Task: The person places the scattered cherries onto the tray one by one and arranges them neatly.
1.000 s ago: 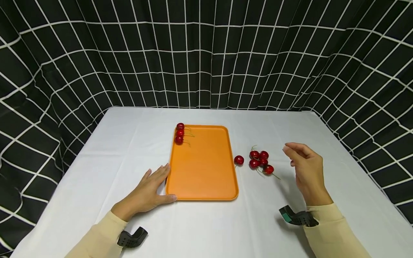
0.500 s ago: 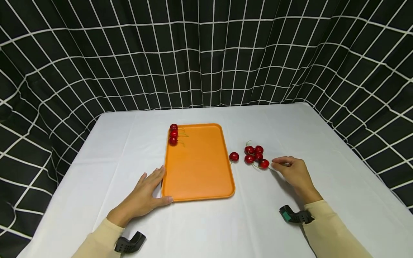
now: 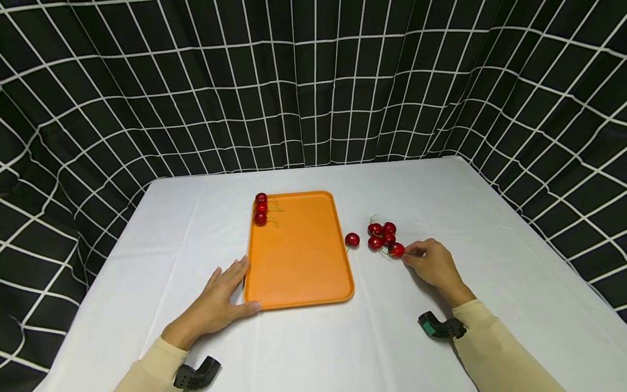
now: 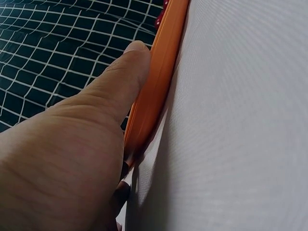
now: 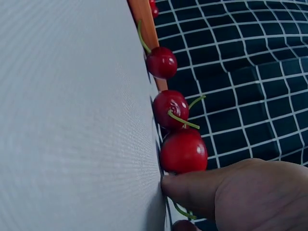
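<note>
My left hand (image 3: 211,306) rests at the near left corner of an orange tray (image 3: 300,261), fingers spread along its side and thumb against the front edge. On the tray's far left side lie 3 red cherries (image 3: 261,208) in a column, stems pointing right. To the right of the tray sits a cluster of several cherries (image 3: 376,230). With thumb and fingertips, my right hand (image 3: 436,267) pinches the nearest cherry (image 3: 396,250) of that cluster at its stem end. In the right wrist view, the thumb lies against this cherry (image 5: 184,151), and the fingers are mostly hidden.
One single cherry (image 3: 352,240) lies between the tray and the cluster, close to the tray's right edge. A white cloth (image 3: 313,348) covers the table. Black curtains with a white grid (image 3: 274,98) stand around the back and sides.
My right hand has come down and left to the nearest cherry in the cluster, and its fingertips have closed there. The left hand stays at the tray. The head view has shifted slightly.
</note>
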`<move>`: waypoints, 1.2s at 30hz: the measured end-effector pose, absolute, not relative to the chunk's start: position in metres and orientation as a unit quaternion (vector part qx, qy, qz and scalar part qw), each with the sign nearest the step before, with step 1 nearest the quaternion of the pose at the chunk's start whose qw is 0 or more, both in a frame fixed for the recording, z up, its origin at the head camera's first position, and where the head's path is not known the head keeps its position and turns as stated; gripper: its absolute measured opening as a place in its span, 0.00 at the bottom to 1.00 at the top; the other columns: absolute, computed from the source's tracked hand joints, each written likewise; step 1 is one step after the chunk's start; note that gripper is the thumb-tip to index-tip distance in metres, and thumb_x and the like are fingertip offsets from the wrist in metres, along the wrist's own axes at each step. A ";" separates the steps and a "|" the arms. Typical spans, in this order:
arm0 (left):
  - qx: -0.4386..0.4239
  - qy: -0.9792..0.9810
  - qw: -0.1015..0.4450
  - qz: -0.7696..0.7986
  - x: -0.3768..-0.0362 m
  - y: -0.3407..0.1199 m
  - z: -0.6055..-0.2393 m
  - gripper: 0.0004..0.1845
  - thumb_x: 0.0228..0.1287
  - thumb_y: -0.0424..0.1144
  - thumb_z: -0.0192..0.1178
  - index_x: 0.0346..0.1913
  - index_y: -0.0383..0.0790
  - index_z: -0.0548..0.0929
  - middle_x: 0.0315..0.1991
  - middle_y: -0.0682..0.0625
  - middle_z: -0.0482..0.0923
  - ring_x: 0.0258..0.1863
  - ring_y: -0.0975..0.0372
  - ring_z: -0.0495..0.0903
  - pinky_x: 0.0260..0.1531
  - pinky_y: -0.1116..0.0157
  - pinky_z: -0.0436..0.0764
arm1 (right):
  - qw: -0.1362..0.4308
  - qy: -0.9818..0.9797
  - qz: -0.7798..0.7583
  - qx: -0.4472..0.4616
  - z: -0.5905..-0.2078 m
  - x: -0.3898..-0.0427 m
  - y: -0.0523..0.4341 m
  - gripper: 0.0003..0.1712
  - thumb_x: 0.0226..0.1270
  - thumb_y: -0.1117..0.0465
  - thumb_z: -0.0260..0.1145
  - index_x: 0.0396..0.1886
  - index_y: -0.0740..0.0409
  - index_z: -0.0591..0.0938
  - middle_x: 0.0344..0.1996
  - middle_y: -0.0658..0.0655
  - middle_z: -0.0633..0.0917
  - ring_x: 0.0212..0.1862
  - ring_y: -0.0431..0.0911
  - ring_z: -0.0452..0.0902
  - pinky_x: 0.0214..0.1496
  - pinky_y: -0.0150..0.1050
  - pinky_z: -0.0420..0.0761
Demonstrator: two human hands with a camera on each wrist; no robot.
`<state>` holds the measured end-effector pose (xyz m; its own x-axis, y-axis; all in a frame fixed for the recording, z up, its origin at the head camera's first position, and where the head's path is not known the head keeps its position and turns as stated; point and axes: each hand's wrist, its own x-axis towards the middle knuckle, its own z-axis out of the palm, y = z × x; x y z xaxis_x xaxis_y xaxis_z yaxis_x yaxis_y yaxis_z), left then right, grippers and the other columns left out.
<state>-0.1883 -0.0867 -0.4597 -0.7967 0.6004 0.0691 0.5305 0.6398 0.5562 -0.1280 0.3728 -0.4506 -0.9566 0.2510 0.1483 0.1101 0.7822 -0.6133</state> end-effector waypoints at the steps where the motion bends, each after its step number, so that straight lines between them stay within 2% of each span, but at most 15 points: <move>1: 0.312 0.904 0.060 0.287 -0.188 -0.087 -0.460 0.57 0.53 0.65 0.65 0.74 0.30 0.54 0.74 0.43 0.50 0.73 0.51 0.48 0.69 0.48 0.36 | 0.113 -0.937 0.316 -0.097 -0.451 -0.128 0.372 0.05 0.61 0.64 0.67 0.34 0.63 0.86 0.35 0.61 0.80 0.38 0.55 0.74 0.36 0.47 0.71; 5: 0.313 0.904 0.059 0.287 -0.188 -0.088 -0.461 0.57 0.53 0.66 0.65 0.74 0.30 0.54 0.74 0.44 0.49 0.73 0.51 0.48 0.69 0.48 0.35 | 0.135 -0.926 0.334 -0.109 -0.449 -0.126 0.372 0.05 0.63 0.64 0.67 0.32 0.62 0.85 0.31 0.58 0.83 0.36 0.53 0.76 0.35 0.45 0.73; 8: 0.312 0.903 0.056 0.289 -0.188 -0.089 -0.462 0.57 0.53 0.67 0.64 0.74 0.31 0.54 0.74 0.45 0.49 0.73 0.52 0.48 0.69 0.48 0.36 | 0.161 -0.910 0.364 -0.117 -0.444 -0.124 0.371 0.06 0.64 0.64 0.67 0.34 0.65 0.86 0.28 0.56 0.84 0.33 0.49 0.76 0.31 0.37 0.74; 12: 0.310 0.904 0.057 0.290 -0.188 -0.090 -0.462 0.57 0.53 0.67 0.64 0.74 0.32 0.54 0.75 0.45 0.49 0.73 0.53 0.47 0.69 0.49 0.35 | 0.171 -0.888 0.404 -0.136 -0.433 -0.122 0.370 0.11 0.66 0.61 0.67 0.37 0.67 0.86 0.30 0.57 0.85 0.33 0.45 0.75 0.28 0.30 0.74; 16: 0.307 0.904 0.066 0.291 -0.189 -0.090 -0.461 0.57 0.53 0.66 0.65 0.75 0.34 0.53 0.75 0.46 0.49 0.73 0.54 0.47 0.70 0.50 0.34 | 0.173 -0.879 0.420 -0.144 -0.421 -0.121 0.365 0.14 0.67 0.58 0.67 0.39 0.66 0.86 0.30 0.57 0.84 0.32 0.43 0.73 0.27 0.30 0.73; 26: 0.295 0.907 0.080 0.288 -0.188 -0.092 -0.459 0.56 0.52 0.66 0.65 0.74 0.34 0.54 0.75 0.49 0.47 0.73 0.56 0.45 0.70 0.52 0.33 | 0.195 -0.878 0.426 -0.096 -0.397 -0.127 0.335 0.13 0.67 0.58 0.66 0.37 0.66 0.85 0.26 0.58 0.82 0.28 0.42 0.70 0.22 0.31 0.69; 36: 0.291 0.910 0.083 0.283 -0.190 -0.094 -0.457 0.57 0.51 0.68 0.64 0.75 0.35 0.54 0.75 0.49 0.48 0.73 0.58 0.45 0.70 0.54 0.32 | 0.201 -0.871 0.448 -0.031 -0.374 -0.148 0.291 0.08 0.67 0.64 0.66 0.34 0.68 0.84 0.24 0.60 0.81 0.23 0.45 0.70 0.17 0.30 0.70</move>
<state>-0.1896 -0.0937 -0.4573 -0.8172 0.5761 0.0145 0.4825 0.6703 0.5638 -0.1480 0.2907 -0.3738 -0.9170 0.2344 0.3229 -0.1262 0.5975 -0.7919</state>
